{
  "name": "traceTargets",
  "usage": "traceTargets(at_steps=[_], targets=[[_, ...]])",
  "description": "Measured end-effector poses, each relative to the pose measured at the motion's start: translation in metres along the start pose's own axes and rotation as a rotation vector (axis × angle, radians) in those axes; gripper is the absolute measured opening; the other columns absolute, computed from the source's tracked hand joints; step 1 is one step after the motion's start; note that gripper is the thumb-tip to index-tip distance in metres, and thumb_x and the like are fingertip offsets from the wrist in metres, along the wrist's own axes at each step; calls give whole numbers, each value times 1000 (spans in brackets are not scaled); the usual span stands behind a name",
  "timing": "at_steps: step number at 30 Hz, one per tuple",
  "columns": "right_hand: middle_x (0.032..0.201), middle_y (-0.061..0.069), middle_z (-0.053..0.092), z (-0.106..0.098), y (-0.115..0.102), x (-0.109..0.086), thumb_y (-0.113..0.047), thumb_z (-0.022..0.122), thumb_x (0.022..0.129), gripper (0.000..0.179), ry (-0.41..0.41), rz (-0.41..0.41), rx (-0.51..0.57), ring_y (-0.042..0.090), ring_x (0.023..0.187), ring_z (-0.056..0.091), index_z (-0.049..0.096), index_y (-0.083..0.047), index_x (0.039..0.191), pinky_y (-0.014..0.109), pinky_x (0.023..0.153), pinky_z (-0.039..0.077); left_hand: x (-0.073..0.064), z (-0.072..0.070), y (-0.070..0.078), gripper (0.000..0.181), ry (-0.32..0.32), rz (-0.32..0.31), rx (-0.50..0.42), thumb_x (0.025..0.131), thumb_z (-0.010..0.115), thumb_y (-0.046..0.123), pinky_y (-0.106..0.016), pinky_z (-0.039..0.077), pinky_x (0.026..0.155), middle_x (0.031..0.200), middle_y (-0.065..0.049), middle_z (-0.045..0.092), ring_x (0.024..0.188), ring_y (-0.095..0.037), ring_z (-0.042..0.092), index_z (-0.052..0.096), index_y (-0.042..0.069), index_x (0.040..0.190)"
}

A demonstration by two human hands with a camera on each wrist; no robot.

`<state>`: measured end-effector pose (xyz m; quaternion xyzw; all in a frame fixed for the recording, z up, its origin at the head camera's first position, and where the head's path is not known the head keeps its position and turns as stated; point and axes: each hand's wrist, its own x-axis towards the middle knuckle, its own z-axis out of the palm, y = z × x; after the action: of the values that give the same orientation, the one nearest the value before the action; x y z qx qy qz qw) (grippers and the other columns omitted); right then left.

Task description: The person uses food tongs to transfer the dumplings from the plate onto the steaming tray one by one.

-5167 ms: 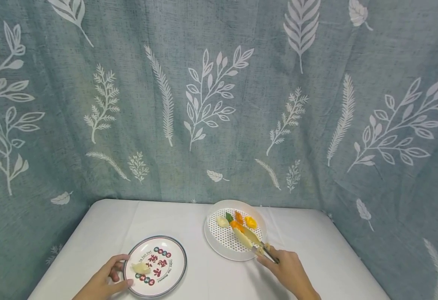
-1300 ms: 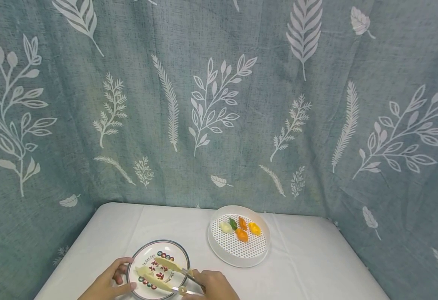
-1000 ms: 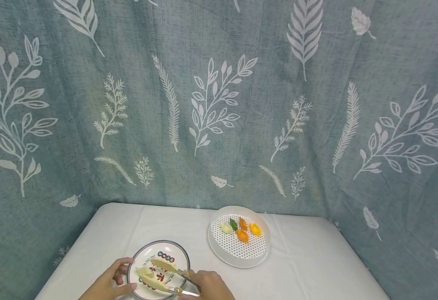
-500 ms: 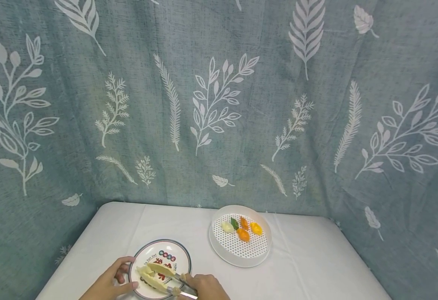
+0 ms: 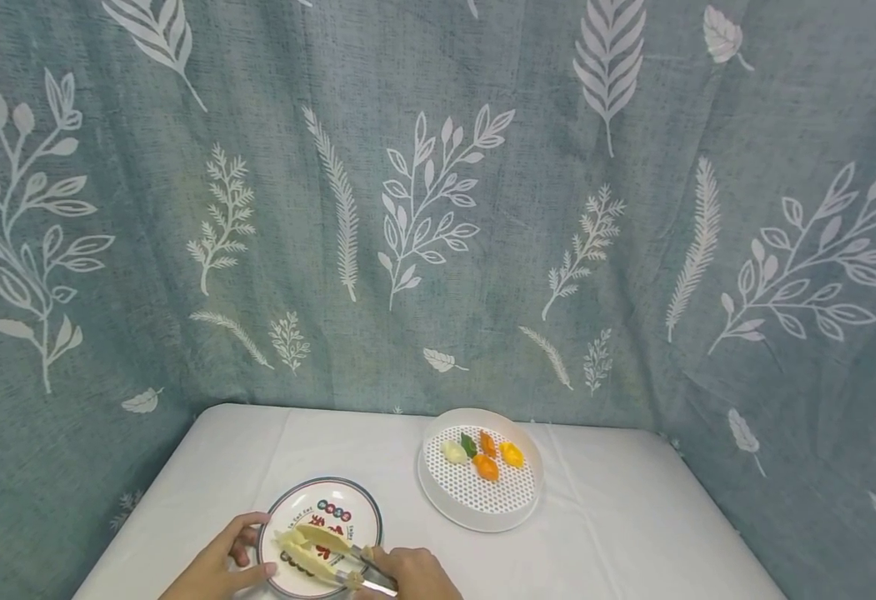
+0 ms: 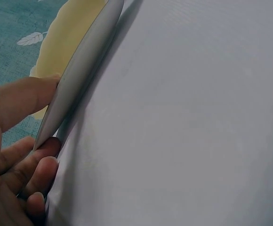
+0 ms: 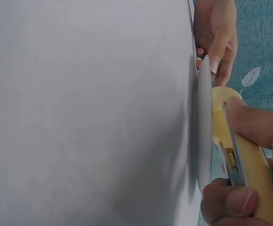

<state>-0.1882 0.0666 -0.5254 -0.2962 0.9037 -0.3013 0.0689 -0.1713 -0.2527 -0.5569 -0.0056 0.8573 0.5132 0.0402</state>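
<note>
My left hand (image 5: pixel 220 562) holds the left rim of a white plate (image 5: pixel 362 510) with red characters and a dark blue rim line. In the left wrist view, the thumb lies on the rim and the fingers (image 6: pixel 44 172) are at its underside. My right hand (image 5: pixel 417 575) grips metal tongs (image 5: pixel 319 570) with pale yellow tips, which reach over the plate. Between the tips sits a pale, cream-coloured dumpling (image 5: pixel 292 537), partly covered by them and close to them in colour. Right thumb and fingers lie on opposite tong arms (image 7: pixel 256 174) in the right wrist view.
A round white steamer basket (image 5: pixel 475 523) with a perforated base stands at the back, right of the plate. It contains a whitish dumpling (image 5: pixel 454 452), a green piece (image 5: pixel 468 445), orange dumplings (image 5: pixel 486 467) and a yellow one (image 5: pixel 512 454). A patterned curtain (image 5: pixel 377 350) surrounds the white table (image 5: pixel 618 517).
From the basket, where an orange dumpling now lies, my right hand has carried the tongs left to the plate. Their tips have since narrowed around the pale dumpling. My left hand stays on the rim.
</note>
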Motion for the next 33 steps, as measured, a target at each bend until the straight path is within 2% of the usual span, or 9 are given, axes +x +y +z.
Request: traceTargets(at_steps=[4,7,11,19,24,33], targets=[[75,-12,66,-4,1,-1,-54,76,88,67,24,1,23,-1,64,51,69,-4,131,22,64,48,1,1,-1,83,8,-3,3,81,89,28,-28,44,71,104,-3,60,82,-17,47,44,-2,144],[65,-15,53,-8,2,-1,-52,78,87,67,40,11,25,0,59,44,69,-3,131,21,57,42,2,0,-3,85,4,9,-2,80,89,30,-28,44,71,103,-3,60,81,-17,47,44,-2,145],[61,-12,40,-12,3,-2,-52,78,86,66,49,52,11,2,56,38,69,-5,131,23,52,37,2,-2,-5,85,-19,34,-23,82,87,31,-27,43,71,104,-5,59,81,-16,47,42,-3,145],[61,-11,46,-18,6,-8,-52,78,86,66,50,86,-16,3,56,39,70,-4,131,23,54,39,1,-3,-12,79,-56,68,-70,88,83,24,-27,44,70,109,-8,61,81,-15,46,38,-6,146],[60,-10,45,-23,10,-13,-52,79,86,64,92,112,28,4,54,40,72,-2,126,23,51,39,0,-3,-10,78,-57,84,-68,88,83,24,-27,43,70,108,-8,60,81,-14,46,39,-6,145],[60,-12,41,-35,21,-19,-51,78,87,69,125,91,1,3,53,35,67,0,132,22,49,35,0,-4,-9,82,-69,70,-71,86,85,26,-27,44,71,106,-9,59,81,-15,46,39,-6,146]])
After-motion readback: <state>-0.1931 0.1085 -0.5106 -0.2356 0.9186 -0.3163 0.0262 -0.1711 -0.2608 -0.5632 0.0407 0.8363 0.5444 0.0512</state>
